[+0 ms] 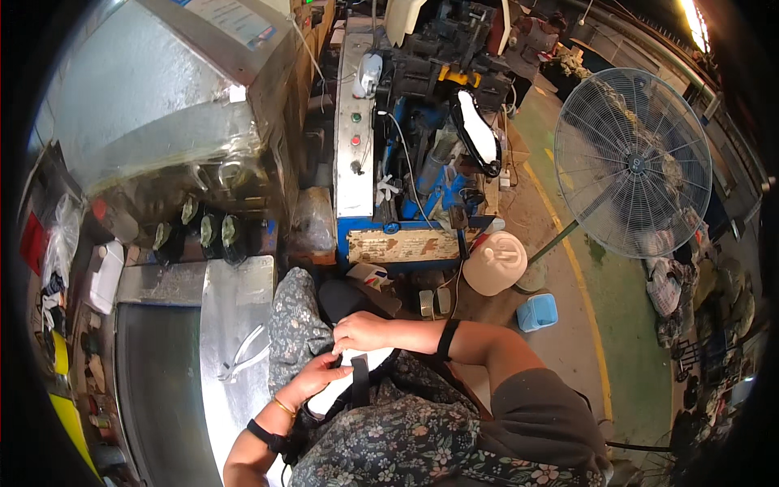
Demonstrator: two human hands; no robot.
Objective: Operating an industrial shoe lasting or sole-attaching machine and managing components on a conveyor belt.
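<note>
Across my lap lies a long white piece (329,395) shaped like a shoe bottom, with a black strap (359,381) crossing it. My right hand (362,332) comes in from the right, its fingers pinched together at the far end of the white piece. From below, my left hand (318,375) grips the same piece by its left side, thumb on top. Their fingertips nearly meet, and what lies between them is too small to make out. Beyond my right hand is a dark rounded form (339,299). Pliers (245,355) rest on the metal table (235,300) to the left.
Ahead stands a machine (438,162) with a control panel (355,122); a black shoe with a white bottom (479,134) sits in it. A beige jug (495,264), a blue bin (537,312) and a large fan (633,162) are at right. Several dark shoes (209,233) stand under a metal housing (154,105).
</note>
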